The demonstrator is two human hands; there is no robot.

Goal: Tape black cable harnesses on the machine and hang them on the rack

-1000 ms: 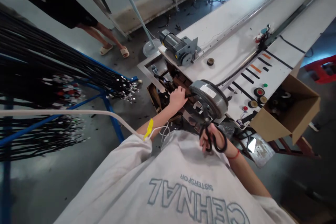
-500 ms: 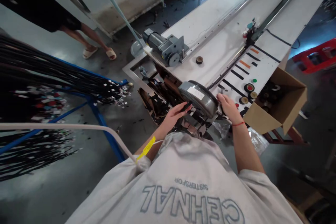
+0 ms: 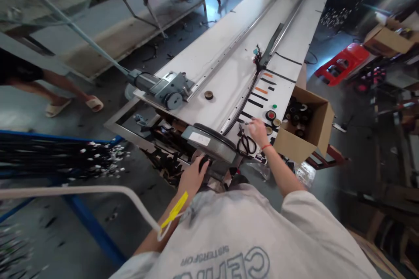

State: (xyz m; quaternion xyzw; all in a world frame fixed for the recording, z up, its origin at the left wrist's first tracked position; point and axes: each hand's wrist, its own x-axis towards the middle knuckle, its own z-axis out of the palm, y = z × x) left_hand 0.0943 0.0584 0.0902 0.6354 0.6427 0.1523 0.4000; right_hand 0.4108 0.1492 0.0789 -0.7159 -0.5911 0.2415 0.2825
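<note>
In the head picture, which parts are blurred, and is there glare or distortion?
Head view: the cable rack at left is motion-blurred; the left hand, right hand and scissors look fairly sharp; the white table is stretched by wide-angle distortion; pale glare lies on the floor.

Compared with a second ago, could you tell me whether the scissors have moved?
Yes. The scissors were held nearer the body than the grey drum; now they lie on the white table right of that drum, beside the right hand.
</note>
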